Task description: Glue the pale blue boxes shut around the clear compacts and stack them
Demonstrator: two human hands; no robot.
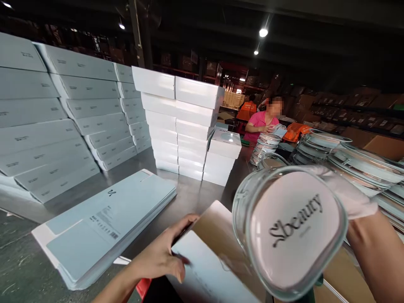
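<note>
My left hand (159,254) grips the side wall of an open white cardboard box (211,265), with the thumb outside and the fingers at the far side. The box's brown inside shows. My right hand (347,191), in a white glove, holds a clear rounded container (296,229) tilted at the box's right edge. A pale pink card lettered "Sbeauty" covers its facing side, and the container hides part of the box. To the left of the box lies a stack of flat, folded light-blue cartons (110,223) with a barcode on top.
Closed white boxes (181,115) are piled in the middle of the metal table (192,191). More white boxes (66,105) form a wall at left. Several clear containers (362,164) are stacked at right. A person (260,124) in a pink top works across the table.
</note>
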